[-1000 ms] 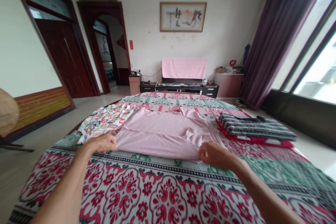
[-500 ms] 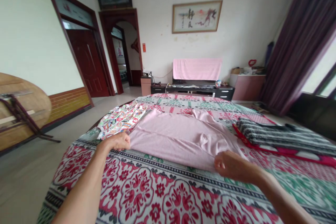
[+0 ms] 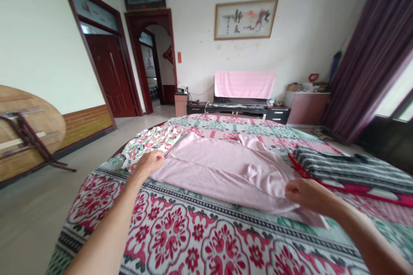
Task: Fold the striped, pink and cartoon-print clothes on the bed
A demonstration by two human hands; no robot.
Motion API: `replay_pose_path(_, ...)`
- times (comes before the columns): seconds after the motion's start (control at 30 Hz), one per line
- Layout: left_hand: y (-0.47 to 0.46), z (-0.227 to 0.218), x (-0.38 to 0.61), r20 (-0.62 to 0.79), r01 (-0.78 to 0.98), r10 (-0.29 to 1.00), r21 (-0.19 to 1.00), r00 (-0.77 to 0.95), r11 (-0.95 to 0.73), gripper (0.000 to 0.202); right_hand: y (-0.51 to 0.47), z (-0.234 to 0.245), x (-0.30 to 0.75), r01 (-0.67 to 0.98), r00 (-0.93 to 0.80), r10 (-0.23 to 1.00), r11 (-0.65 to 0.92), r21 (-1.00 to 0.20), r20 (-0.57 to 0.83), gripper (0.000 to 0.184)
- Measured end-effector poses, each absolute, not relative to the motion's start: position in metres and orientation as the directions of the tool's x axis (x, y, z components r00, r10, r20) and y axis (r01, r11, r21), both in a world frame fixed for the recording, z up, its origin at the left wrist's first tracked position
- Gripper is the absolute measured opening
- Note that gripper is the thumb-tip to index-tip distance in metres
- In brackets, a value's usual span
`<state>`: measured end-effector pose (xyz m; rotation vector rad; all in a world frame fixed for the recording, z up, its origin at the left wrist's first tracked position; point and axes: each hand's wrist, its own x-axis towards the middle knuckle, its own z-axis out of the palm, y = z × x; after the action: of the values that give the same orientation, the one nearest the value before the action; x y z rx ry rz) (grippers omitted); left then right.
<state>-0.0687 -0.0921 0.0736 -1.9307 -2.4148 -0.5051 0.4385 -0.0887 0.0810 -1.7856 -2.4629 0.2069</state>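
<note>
Pink shirt [image 3: 209, 159] lies spread on the patterned blanket [image 3: 161, 219], most of it between your two sets of fingers; its near edge runs on your side of both hands. Your left hand [image 3: 151, 161] is at the shirt's left end, fingers curled into a loose fist. Your right hand [image 3: 298, 192] is over the right part, fingers curled too, a rumpled fold of shirt just left of them. Cannot tell whether either set is clamped on fabric.

Print cloth [image 3: 145, 141] just beyond your left fingers, white with bright label-like patches, one red with a white mark; lettering too small to read. Right of your right fingers, striped garment [image 3: 348, 168], black and grey, folded on red cloth [image 3: 351, 187]. No brand legible on either.

Writing: framed scroll [image 3: 246, 19] on the wall, well beyond your fingers. Dark brush characters, a larger pair one above the other; the upper looks like 静, the lower unclear. Smaller column to their left, unreadable. Red slip [image 3: 179, 57] by the doorway, far past your left fingers, has marks too small to make out. Pink towel [image 3: 245, 84] ahead, between the lines of your two hands, looks plain.
</note>
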Motion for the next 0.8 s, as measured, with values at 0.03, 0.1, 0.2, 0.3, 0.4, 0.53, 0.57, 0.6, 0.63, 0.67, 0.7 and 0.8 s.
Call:
replay_pose_path(0.03,-0.089,0.068,-0.064,0.246,0.958,0.948,0.249,-0.204,0.142,0.028,-0.089,0.082,0.444,0.941,-0.304,0.953,0.297,-0.162,-0.018,0.014)
replay_pose_path(0.1,-0.082,0.052,-0.054,0.303,0.970,0.949,0.244,-0.092,0.016,0.031,-0.089,0.084,0.452,0.947,-0.298,0.953,0.287,-0.141,-0.061,0.012)
replay_pose_path(0.2,-0.074,0.024,-0.046,0.365,0.972,0.929,0.187,0.067,-0.143,0.033,-0.090,0.084,0.457,0.953,-0.288,0.952,0.275,-0.130,-0.100,0.015)
replay_pose_path(0.3,-0.068,0.004,-0.050,0.410,0.973,0.902,0.118,0.133,-0.197,0.034,-0.091,0.084,0.459,0.964,-0.239,0.966,0.223,-0.144,-0.103,0.015)
replay_pose_path(0.4,-0.064,-0.001,-0.056,0.430,0.973,0.891,0.101,0.147,-0.209,0.035,-0.094,0.089,0.460,0.957,-0.248,0.958,0.218,-0.190,-0.146,0.018)
replay_pose_path(0.53,-0.064,0.001,-0.057,0.433,0.973,0.892,0.120,0.127,-0.197,0.036,-0.101,0.100,0.463,0.939,-0.301,0.911,0.231,-0.256,-0.281,0.026)
replay_pose_path(0.57,-0.064,0.001,-0.057,0.431,0.973,0.893,0.121,0.126,-0.195,0.036,-0.102,0.100,0.465,0.940,-0.295,0.905,0.217,-0.263,-0.308,0.026)
replay_pose_path(0.6,-0.064,0.001,-0.057,0.426,0.974,0.896,0.119,0.126,-0.193,0.037,-0.102,0.099,0.467,0.943,-0.283,0.900,0.198,-0.268,-0.331,0.024)
replay_pose_path(0.63,-0.064,0.001,-0.057,0.418,0.975,0.899,0.115,0.127,-0.191,0.037,-0.101,0.098,0.468,0.945,-0.272,0.898,0.181,-0.272,-0.347,0.022)
replay_pose_path(0.67,-0.063,0.000,-0.057,0.408,0.976,0.904,0.109,0.129,-0.188,0.038,-0.100,0.095,0.469,0.943,-0.270,0.899,0.175,-0.282,-0.344,0.019)
replay_pose_path(0.7,-0.063,-0.001,-0.058,0.398,0.978,0.908,0.102,0.130,-0.184,0.038,-0.099,0.092,0.470,0.936,-0.278,0.908,0.181,-0.303,-0.315,0.017)
replay_pose_path(0.8,-0.061,-0.002,-0.060,0.375,0.982,0.918,0.080,0.129,-0.171,0.037,-0.096,0.086,0.469,0.869,-0.308,0.945,0.233,-0.437,-0.108,0.015)
